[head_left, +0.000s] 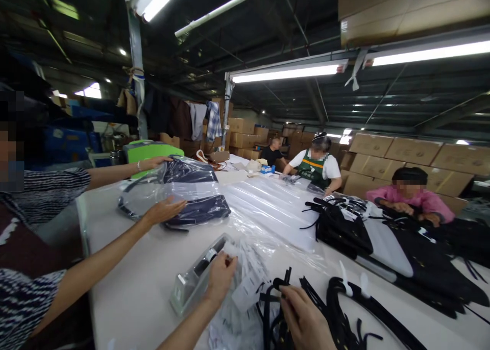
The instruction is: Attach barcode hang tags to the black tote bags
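My left hand (221, 278) is closed in a pinch beside a clear tape dispenser (191, 283), over a loose pile of white paper tags (250, 273). Something pale shows at its fingertips, too small to name. My right hand (304, 317) has its fingers bent around a black strap (281, 282). More black straps and cords lie under and beside that hand, partly hidden by it. To its right rests a curved black bag handle (377, 314) with white ties on it.
At left, a co-worker's hands (164, 210) handle a plastic-wrapped dark bag (197, 181). Clear plastic sheets (268, 207) cover mid-table. Black bags (383, 243) are piled at right, where a pink-sleeved person (432, 202) leans. Another person (316, 164) works at the back. Cartons (413, 156) stand behind.
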Tool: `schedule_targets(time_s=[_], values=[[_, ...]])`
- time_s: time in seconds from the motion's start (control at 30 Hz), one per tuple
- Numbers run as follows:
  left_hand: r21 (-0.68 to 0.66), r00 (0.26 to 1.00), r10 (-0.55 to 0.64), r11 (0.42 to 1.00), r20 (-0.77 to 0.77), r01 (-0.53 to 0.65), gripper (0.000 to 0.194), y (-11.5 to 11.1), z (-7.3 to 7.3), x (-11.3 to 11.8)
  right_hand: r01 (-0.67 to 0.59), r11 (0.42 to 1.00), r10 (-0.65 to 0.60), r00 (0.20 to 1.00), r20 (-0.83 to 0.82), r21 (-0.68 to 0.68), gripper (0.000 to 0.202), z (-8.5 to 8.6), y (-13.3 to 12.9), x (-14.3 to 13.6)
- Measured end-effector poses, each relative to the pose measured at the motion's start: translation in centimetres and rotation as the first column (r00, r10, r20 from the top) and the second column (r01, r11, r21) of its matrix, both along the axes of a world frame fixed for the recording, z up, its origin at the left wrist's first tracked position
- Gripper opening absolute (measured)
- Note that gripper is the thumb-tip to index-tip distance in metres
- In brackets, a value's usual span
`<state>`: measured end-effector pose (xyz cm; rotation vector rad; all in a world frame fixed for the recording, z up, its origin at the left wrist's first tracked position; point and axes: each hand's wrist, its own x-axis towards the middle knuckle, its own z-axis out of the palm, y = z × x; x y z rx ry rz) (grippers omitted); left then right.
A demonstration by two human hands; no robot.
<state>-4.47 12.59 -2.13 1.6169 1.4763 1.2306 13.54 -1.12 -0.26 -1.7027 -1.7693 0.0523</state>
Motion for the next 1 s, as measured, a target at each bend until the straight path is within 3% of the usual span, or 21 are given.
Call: schedule_targets(time_s=[0.07, 0.17, 0.33, 0.43, 0.6, 0.73, 0.8, 0.87, 0.9, 0.93, 1.0], values=[[0.037, 0.996, -0.066, 0.997, 0.054, 0.064, 0.018, -1.0, -1.0, -0.5, -0.038, 0.999, 0.040, 0.997, 0.067, -0.035, 0.027, 0.8, 3.9, -0.5], [0.145, 0.976, -0.162, 0.979, 0.147, 0.140, 0.019, -1.9, -2.5, -1.2, 0.012, 0.990, 0.015, 0.982, 0.190, -0.138, 0.036, 1.2, 8.2, -1.0], [0.209, 0.966, -0.190, 0.966, 0.175, 0.152, 0.016, -2.5, -4.3, -2.1, 0.054, 0.979, 0.006, 0.956, 0.294, -0.196, 0.054, -0.2, 11.7, -1.7], [0.199, 0.966, -0.186, 0.968, 0.180, 0.150, 0.017, -2.7, -4.7, -2.4, 0.045, 0.981, 0.023, 0.937, 0.347, -0.187, 0.059, -1.6, 12.7, -1.7], [0.190, 0.976, -0.147, 0.975, 0.160, 0.115, 0.021, -2.7, -4.1, -2.5, 0.040, 0.997, -0.009, 0.921, 0.389, -0.070, 0.041, -3.2, 13.4, -0.7], [0.193, 0.989, -0.114, 0.977, 0.091, 0.094, 0.025, -2.3, -3.2, -2.5, -0.001, 0.998, -0.026, 0.912, 0.410, 0.066, 0.031, -2.2, 12.0, 0.5], [0.251, 1.000, -0.028, 0.968, -0.003, 0.027, 0.028, -2.2, -2.4, -2.6, -0.060, 0.978, -0.031, 0.903, 0.429, 0.198, 0.029, -1.1, 10.5, 0.7], [0.411, 0.979, 0.176, 0.904, -0.107, -0.117, 0.042, -2.5, -1.3, -2.9, -0.137, 0.930, -0.031, 0.895, 0.444, 0.342, 0.028, 0.1, 8.7, 0.5], [0.525, 0.948, 0.280, 0.835, -0.150, -0.164, 0.050, -2.8, -0.6, -3.0, -0.168, 0.903, -0.029, 0.894, 0.447, 0.394, 0.027, 0.5, 7.8, 0.3], [0.632, 0.917, 0.350, 0.759, -0.189, -0.159, 0.054, -3.2, 0.0, -3.0, -0.190, 0.885, -0.023, 0.894, 0.447, 0.426, 0.026, 0.8, 7.0, 0.0], [0.765, 0.891, 0.349, 0.644, -0.290, -0.004, 0.044, -4.0, 1.0, -2.7, -0.207, 0.873, -0.006, 0.901, 0.435, 0.442, 0.024, 1.0, 5.7, -0.7]])
